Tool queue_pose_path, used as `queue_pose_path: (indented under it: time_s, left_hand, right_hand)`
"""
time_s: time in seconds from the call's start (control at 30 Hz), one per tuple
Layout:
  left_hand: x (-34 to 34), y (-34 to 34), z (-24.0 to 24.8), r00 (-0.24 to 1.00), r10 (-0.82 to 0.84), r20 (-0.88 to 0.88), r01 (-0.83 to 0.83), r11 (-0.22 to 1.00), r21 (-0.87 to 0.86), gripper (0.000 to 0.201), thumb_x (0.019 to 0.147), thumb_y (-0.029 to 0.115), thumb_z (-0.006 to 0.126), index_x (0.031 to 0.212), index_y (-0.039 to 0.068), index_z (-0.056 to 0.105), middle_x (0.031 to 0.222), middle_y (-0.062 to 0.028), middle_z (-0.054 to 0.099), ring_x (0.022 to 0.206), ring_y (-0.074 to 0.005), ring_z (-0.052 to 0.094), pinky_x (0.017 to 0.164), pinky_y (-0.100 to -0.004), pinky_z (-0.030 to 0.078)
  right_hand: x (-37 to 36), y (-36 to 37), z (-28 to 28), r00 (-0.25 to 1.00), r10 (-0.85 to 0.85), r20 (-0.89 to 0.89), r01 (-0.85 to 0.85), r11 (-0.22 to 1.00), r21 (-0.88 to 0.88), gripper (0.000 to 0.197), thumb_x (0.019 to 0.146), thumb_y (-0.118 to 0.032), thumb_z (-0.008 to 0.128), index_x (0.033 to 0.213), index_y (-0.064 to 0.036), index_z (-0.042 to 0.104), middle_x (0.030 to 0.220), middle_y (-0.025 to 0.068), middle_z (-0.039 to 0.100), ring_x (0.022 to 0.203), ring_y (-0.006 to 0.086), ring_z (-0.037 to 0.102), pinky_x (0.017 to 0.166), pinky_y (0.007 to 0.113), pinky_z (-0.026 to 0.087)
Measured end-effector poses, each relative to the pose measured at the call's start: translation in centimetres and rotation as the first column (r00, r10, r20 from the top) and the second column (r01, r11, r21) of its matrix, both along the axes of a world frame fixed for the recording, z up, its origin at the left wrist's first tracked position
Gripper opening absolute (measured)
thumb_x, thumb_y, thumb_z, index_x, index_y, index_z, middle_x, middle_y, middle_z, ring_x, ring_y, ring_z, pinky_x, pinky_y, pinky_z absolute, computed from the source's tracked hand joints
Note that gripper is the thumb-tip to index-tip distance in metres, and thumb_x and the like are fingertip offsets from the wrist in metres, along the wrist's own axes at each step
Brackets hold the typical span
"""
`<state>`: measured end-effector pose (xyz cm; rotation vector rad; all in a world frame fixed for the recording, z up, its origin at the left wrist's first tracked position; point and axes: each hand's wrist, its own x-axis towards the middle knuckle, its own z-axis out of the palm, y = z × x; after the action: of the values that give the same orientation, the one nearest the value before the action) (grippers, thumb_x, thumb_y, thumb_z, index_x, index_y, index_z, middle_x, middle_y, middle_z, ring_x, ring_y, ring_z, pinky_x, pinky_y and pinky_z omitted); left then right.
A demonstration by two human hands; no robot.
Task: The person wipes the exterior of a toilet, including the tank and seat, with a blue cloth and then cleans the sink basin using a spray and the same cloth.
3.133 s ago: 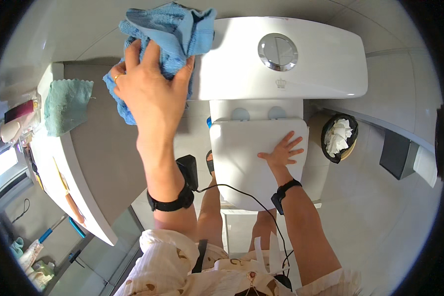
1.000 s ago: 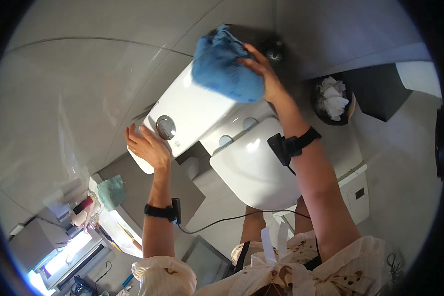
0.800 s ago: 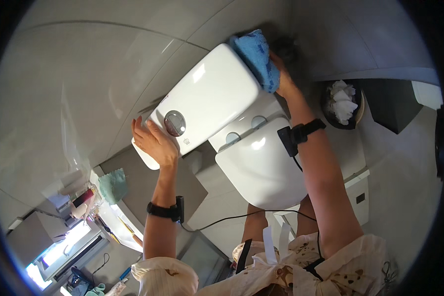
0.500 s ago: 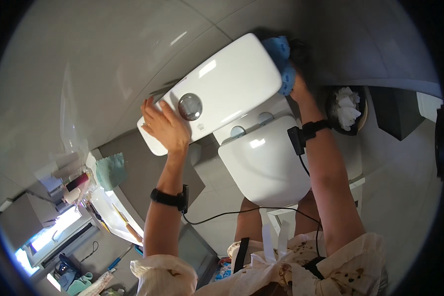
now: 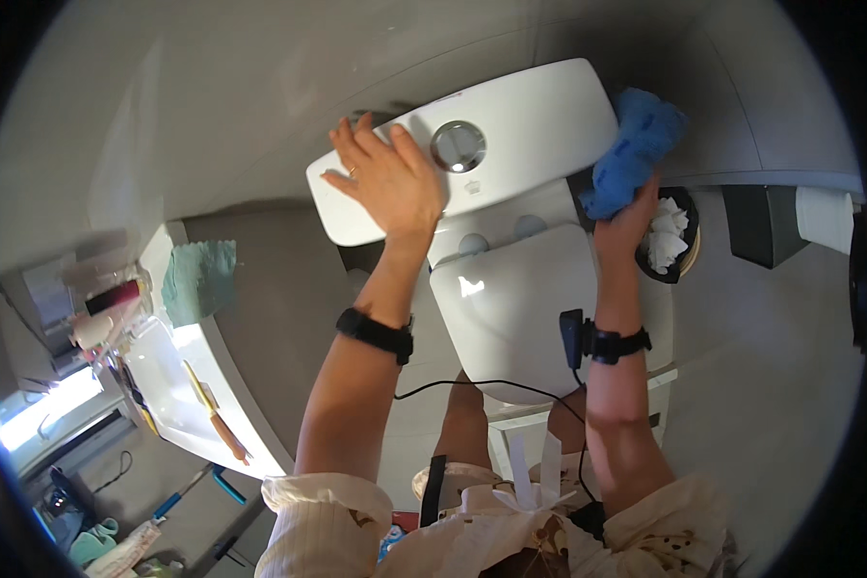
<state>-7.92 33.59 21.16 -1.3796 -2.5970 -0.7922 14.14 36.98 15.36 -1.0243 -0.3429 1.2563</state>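
Note:
My left hand (image 5: 395,185) lies flat with spread fingers on the left part of the white toilet tank lid (image 5: 539,111), beside its round chrome flush button (image 5: 459,145). Beyond the lid's right end, my right hand (image 5: 628,214) grips a bunched blue cloth (image 5: 636,149). The cloth sits right beside the tank's edge; whether it touches the tank I cannot tell. Below the tank, the white toilet seat cover (image 5: 520,313) is down. Black bands with small devices are strapped on both wrists, joined by a thin black cable (image 5: 491,383).
A dark waste bin (image 5: 689,231) holding crumpled white tissue stands right of the toilet, near a dark box (image 5: 766,226). At left, a white sink (image 5: 169,380) holds a wooden-handled brush (image 5: 223,433), with a green cloth (image 5: 199,279) on its edge. Tiled wall rises behind the tank.
The blue cloth, in my right hand, has come from the tank's right side out to the right and nearer. My left hand stays on the lid. The whole view has turned and shifted.

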Motion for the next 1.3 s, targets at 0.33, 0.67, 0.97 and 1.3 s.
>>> queue_pose_path:
  time_s: [0.33,0.67,0.97,1.3]
  left_hand:
    - [-0.6,-1.4,-0.3,0.949,-0.126,0.29,-0.058,0.831,0.553,0.032,0.087,0.014,0.037,0.114,-0.003,0.04,0.13,-0.0239,0.033,0.124,-0.0366,0.028,0.103,-0.0486,0.016]
    - [-4.8,-8.7,-1.8,0.755,0.008,0.656,-0.486,0.678,0.551,0.027,0.089,0.012,0.039,0.112,0.0,0.042,0.125,-0.0144,0.039,0.118,-0.0247,0.036,0.099,-0.0345,0.025]
    - [-3.6,-12.3,-6.1,0.115,-0.135,0.984,-0.775,0.608,0.174,0.038,0.09,0.034,0.035,0.118,0.009,0.042,0.122,-0.0045,0.042,0.111,-0.0187,0.041,0.091,-0.0342,0.032]
    - [-0.7,-12.7,-4.2,0.149,0.017,0.989,-0.721,0.686,0.097,0.039,0.09,0.034,0.036,0.119,0.008,0.041,0.122,-0.0063,0.042,0.112,-0.0217,0.041,0.093,-0.0375,0.031]
  right_hand:
    - [-4.9,0.6,6.5,-0.237,-0.247,0.94,-0.243,0.951,0.189,0.06,0.063,-0.046,0.072,0.11,-0.0106,0.058,0.121,0.0203,0.041,0.111,0.0399,0.037,0.094,0.048,0.028]
    - [-14.4,-2.0,8.5,-0.393,-0.288,0.873,-0.536,0.844,0.037,0.072,0.058,-0.065,0.065,0.108,-0.013,0.061,0.122,0.0185,0.045,0.114,0.0401,0.038,0.092,0.051,0.032]
    - [-22.5,-6.6,9.4,-0.133,-0.262,0.956,-0.863,0.504,0.018,0.051,0.053,-0.031,0.076,0.1,-0.018,0.061,0.11,0.0088,0.048,0.109,0.0425,0.036,0.087,0.059,0.031]
    - [-12.1,-6.0,9.4,-0.104,-0.251,0.962,-0.943,0.332,-0.015,0.044,0.052,-0.019,0.072,0.095,-0.0188,0.06,0.114,0.0042,0.046,0.107,0.0382,0.038,0.084,0.053,0.033]
